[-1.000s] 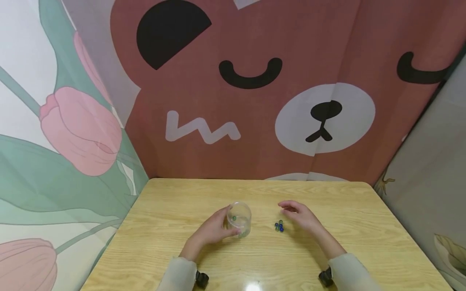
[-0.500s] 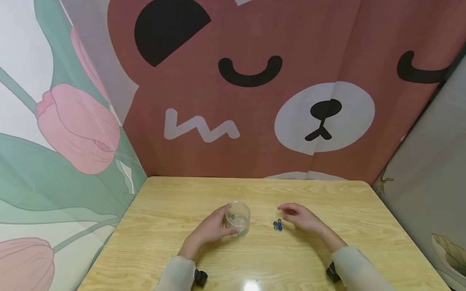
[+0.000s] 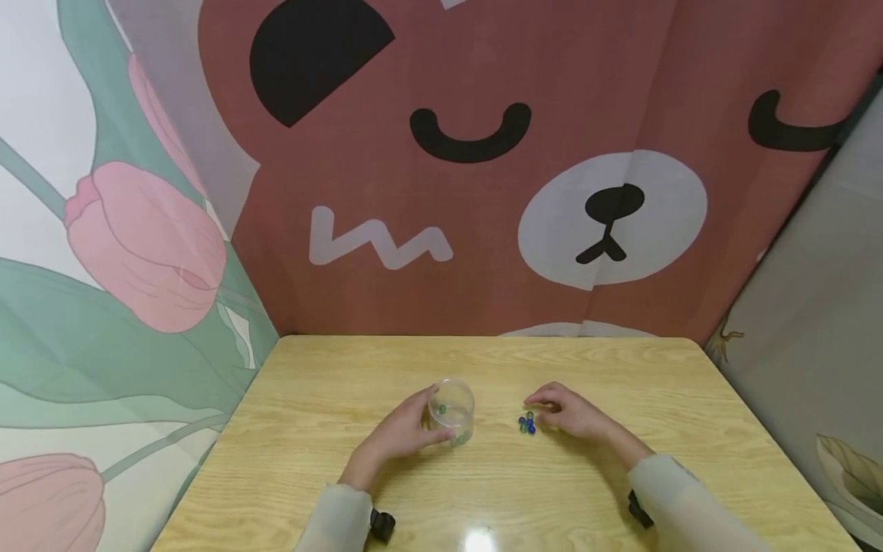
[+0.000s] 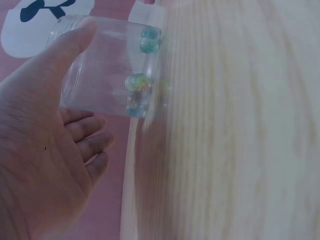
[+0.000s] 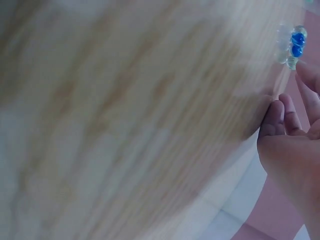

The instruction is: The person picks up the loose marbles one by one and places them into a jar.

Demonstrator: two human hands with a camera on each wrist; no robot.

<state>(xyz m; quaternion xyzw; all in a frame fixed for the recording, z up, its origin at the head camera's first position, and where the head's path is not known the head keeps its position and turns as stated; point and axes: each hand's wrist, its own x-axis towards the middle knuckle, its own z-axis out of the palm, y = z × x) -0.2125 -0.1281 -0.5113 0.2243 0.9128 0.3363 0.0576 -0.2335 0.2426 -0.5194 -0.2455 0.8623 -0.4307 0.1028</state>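
My left hand [image 3: 403,431] grips a clear plastic cup [image 3: 461,414], thumb on the near side and fingers round the far side. Through its wall, the left wrist view shows several glass marbles [image 4: 149,42] at the bottom of the cup, which stands upright on the table. To the right lies a small cluster of blue and greenish marbles [image 3: 527,423]. My right hand [image 3: 574,414] is right beside this cluster, its fingers loosely bent and its fingertips close to the marbles. Whether a fingertip touches one cannot be made out, and nothing shows held in it.
The light wood table [image 3: 331,368] has rounded far corners. Behind it hangs a reddish-brown bear-print cloth [image 3: 386,307]. A tulip-print cloth [image 3: 145,245] hangs at the left, and a pale cloth [image 3: 814,307] at the right. Dark wrist cameras sit under both sleeves.
My right hand has come down slightly and closer to the marble cluster. My left hand keeps its grip on the cup in the same place. The head view has shifted a little.
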